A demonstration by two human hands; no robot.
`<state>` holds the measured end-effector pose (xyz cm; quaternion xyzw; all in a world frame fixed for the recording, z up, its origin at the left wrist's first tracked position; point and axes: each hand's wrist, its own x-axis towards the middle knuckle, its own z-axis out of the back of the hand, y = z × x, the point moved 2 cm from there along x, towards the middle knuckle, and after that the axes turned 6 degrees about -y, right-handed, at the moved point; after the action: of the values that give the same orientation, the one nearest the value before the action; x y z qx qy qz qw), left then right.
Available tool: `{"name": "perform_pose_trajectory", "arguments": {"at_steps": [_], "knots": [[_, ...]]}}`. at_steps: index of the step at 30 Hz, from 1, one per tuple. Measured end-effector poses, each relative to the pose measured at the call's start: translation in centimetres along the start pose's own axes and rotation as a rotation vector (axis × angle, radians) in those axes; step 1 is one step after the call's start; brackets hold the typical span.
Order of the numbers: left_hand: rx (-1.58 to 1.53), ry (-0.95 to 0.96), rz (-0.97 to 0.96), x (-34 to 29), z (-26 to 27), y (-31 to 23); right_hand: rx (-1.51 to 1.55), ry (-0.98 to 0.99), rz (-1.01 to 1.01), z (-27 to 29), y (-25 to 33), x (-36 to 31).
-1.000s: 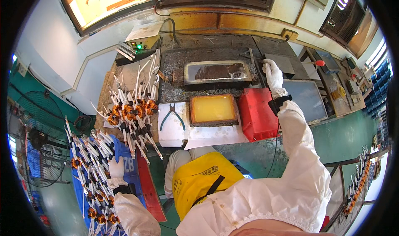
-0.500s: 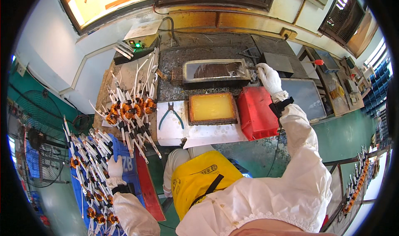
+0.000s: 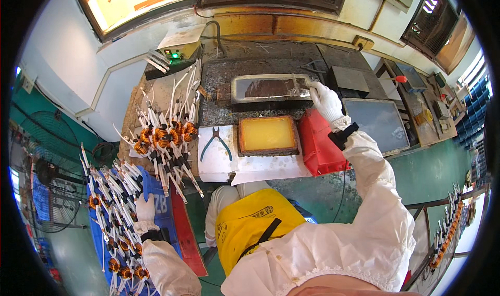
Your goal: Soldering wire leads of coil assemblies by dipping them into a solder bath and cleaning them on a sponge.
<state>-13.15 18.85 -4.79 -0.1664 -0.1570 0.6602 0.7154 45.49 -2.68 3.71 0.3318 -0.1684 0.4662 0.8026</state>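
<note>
My right hand [image 3: 327, 102], in a white glove, is closed round the end of a thin flat scraper-like strip [image 3: 298, 85]. The strip reaches over the right end of a long metal-rimmed trough [image 3: 240, 101], which holds a dark, shiny surface. My left hand [image 3: 145, 208], also gloved, lies at the blue crate [image 3: 162, 220], beside many copper-wound ring coils [image 3: 124, 246] with white-sleeved leads. Its fingers are largely hidden. Nearer me than the trough sits a rectangular dish [image 3: 268, 134] of yellow material. A red box [image 3: 319, 142] stands under my right wrist.
Pliers [image 3: 216, 144] with blue-green handles lie on white paper left of the yellow dish. More copper coils [image 3: 165, 135] are bunched at the table's left edge. A control box [image 3: 179, 43] with a green light stands behind. A grey panel [image 3: 376, 124] lies at right.
My right hand has moved left and slightly nearer, bringing the strip over the trough's right end. The left hand stays at the crate.
</note>
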Motion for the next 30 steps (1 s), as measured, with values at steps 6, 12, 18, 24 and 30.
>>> {"name": "perform_pose_trajectory", "arguments": {"at_steps": [6, 12, 18, 24, 30], "knots": [[-0.005, 0.011, 0.017, 0.2, -0.2, 0.2, 0.058, -0.020, -0.011, 0.2, 0.9, 0.4], [-0.050, 0.012, -0.006, 0.2, -0.2, 0.5, 0.142, 0.042, 0.113, -0.7, -0.2, 0.5], [-0.029, -0.010, -0.005, 0.2, -0.5, 0.8, 0.153, 0.099, 0.067, 0.9, 0.8, 0.1], [-0.003, -0.022, -0.005, 0.5, -0.8, 1.2, 0.120, -0.037, -0.042, 0.7, -1.2, -0.1], [0.025, -0.016, 0.007, 0.3, -0.5, 0.8, 0.183, -0.071, -0.242, -1.5, -3.3, -0.7]]}}
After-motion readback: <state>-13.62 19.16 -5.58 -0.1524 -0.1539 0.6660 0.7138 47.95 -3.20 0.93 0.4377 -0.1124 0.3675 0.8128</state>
